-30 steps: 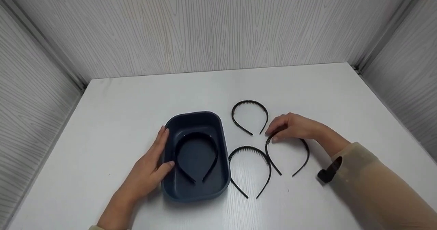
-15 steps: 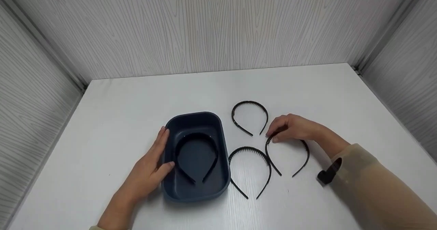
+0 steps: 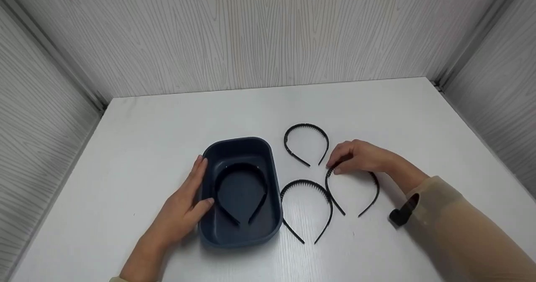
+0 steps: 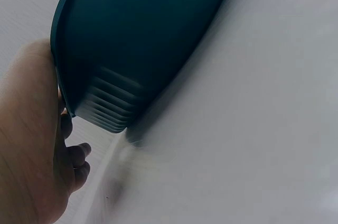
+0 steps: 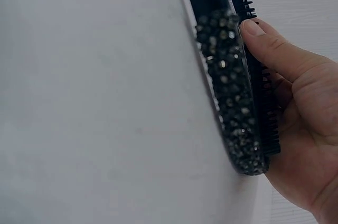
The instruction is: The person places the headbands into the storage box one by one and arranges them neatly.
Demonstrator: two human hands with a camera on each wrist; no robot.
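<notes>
Table (image 3: pixel 167 119): white, carrying my bin and 3 loose headbands.
Bin (image 3: pixel 234 148): dark blue, 1 headband (image 3: pixel 240 190) lying inside; my left hand (image 3: pixel 184 208) rests flat against its left wall, thumb hooked over the rim.
Right headband (image 3: pixel 370 198): flat on the table right of the bin; my right hand (image 3: pixel 360 156) pinches its top arc.
Other 2 headbands (image 3: pixel 307 127) (image 3: pixel 307 183): untouched, between bin and right hand.

A white table (image 3: pixel 259 106) fills the middle of the room. It is smooth and a little shiny. Three walls stand close around it. The back wall (image 3: pixel 251 35) is pale grey with wavy wood lines. The left wall (image 3: pixel 29 119) and the right wall (image 3: pixel 502 98) look the same. Grey strips run down both back corners. The light is soft and even.
</notes>
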